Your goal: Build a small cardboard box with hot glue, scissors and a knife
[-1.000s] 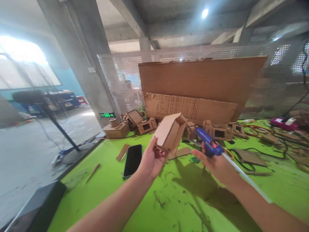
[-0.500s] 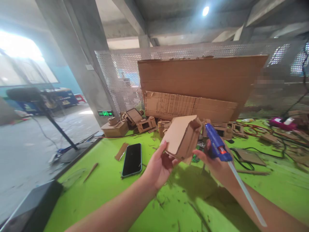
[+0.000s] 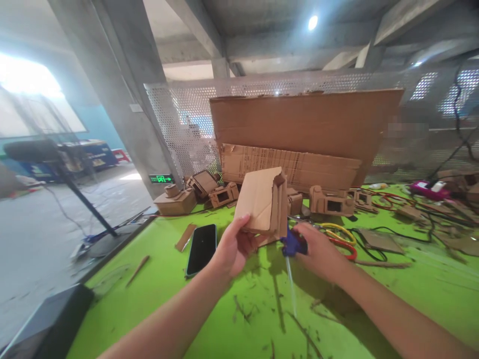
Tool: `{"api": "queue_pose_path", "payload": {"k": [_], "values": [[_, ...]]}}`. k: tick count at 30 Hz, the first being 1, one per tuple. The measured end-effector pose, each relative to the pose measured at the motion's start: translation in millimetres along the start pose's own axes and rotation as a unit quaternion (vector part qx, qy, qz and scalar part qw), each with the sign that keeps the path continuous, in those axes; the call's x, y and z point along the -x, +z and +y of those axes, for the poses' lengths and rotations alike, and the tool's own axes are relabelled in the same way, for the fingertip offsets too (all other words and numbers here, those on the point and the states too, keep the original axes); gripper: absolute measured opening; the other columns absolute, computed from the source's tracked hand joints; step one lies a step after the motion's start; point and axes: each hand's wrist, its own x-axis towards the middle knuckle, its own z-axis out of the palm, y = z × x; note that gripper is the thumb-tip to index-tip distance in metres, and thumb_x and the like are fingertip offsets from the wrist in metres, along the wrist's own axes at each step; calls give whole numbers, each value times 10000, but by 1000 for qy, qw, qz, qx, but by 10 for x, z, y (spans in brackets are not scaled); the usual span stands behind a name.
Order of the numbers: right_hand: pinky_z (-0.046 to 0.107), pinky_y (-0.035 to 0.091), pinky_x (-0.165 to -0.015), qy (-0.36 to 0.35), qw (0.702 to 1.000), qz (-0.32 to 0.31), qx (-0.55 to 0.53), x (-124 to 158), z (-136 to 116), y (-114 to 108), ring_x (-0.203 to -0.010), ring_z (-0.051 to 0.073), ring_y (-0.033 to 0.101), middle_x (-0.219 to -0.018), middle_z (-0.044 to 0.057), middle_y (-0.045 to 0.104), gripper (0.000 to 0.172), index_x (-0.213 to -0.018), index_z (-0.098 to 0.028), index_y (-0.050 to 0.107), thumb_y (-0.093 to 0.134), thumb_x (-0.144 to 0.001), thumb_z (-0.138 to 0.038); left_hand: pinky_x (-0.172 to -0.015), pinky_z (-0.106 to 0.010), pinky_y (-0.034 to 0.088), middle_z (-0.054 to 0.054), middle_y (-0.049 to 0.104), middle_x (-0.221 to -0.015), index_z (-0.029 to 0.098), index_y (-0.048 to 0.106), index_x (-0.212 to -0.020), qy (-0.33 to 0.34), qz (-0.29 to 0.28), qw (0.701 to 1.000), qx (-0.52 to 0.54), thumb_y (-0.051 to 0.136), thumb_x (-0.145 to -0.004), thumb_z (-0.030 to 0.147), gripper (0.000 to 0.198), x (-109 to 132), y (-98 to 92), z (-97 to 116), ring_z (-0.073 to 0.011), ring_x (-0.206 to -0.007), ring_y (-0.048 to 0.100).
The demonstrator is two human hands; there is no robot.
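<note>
In the head view my left hand [image 3: 234, 247] grips the lower end of a cardboard box [image 3: 260, 199], thumb on its front face and fingers underneath. The box is tilted, and its right side shows a recessed edge. My right hand [image 3: 316, 249] is closed around a blue glue gun [image 3: 294, 244] just right of the box. A translucent glue stick [image 3: 291, 284] trails from the gun's rear toward me. The nozzle is hidden behind the box and my hand, so I cannot tell whether it touches the cardboard.
A phone [image 3: 202, 249] lies on the green tabletop [image 3: 157, 309], left of my hand. Several small cardboard models [image 3: 331, 202] line the back, before a large cardboard sheet [image 3: 307, 119]. Yellow and red scissors handles or cable loops [image 3: 342, 234] lie right. Scraps litter the table.
My right hand has moved left and turned, bringing the glue gun down beside the box. The box has shifted left and stands more upright in my left hand. The view has shifted slightly.
</note>
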Motion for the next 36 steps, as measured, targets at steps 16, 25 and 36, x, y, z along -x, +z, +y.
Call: {"api": "queue_pose_path", "payload": {"k": [16, 25, 36], "values": [[367, 515, -768, 20, 999, -16, -31, 15, -79, -122, -848, 244, 687, -1024, 89, 752, 330, -1182, -206, 670, 601, -981, -459, -767, -378, 686, -156, 780, -1008, 98, 677, -1142, 12, -10, 998, -58, 624, -948, 200, 226, -64, -69, -66, -233, -823, 778], [396, 501, -946, -5, 994, 87, 62, -65, 183, -252, -1066, 276, 683, -1171, 118, 739, 279, -1193, -208, 665, 451, -1020, -253, -725, -334, 685, -145, 779, -990, 105, 690, -1082, 47, 4, 996, -80, 709, -905, 183, 194, -151, -131, -44, -220, -811, 770], [363, 512, -830, -9, 993, -100, 55, -22, 176, -302, -968, 275, 682, -1054, 76, 745, 276, -1042, -254, 753, 720, -888, -480, -662, -305, 671, -133, 775, -927, 83, 679, -1078, 71, 62, 995, -44, 609, -948, 191, 183, -202, -109, 67, -201, -743, 755]]}}
